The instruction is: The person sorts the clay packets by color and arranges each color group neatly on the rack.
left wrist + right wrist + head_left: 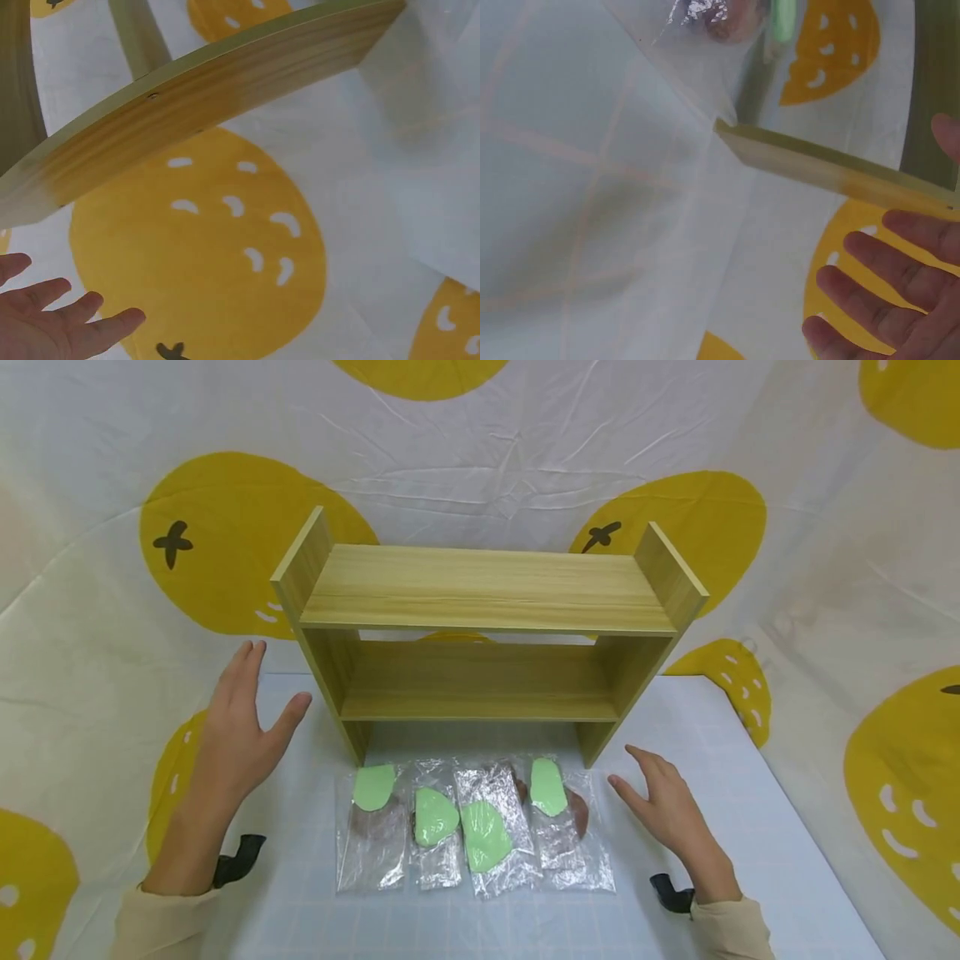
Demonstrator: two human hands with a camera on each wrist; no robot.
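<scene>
A small two-tier wooden shelf (480,681) stands on the table. In front of it lie several clear plastic bags (378,852) in a row, each with a pale green patch; brownish contents show dimly through some of them, their kind unclear. My left hand (243,735) is raised left of the shelf, fingers straight and thumb spread, holding nothing. On the other side my right hand (663,802) hovers right of the bags with its fingers extended, touching nothing. The left wrist view has the shelf's side panel (217,90) beyond the fingers; the right wrist view shows the spread right fingers (885,300).
The table (300,918) wears a pale checked cloth. Behind and at both sides hangs a white cloth (480,460) with large yellow shapes. A black curved piece sits at each wrist, the left one (238,860) and the right one (671,895).
</scene>
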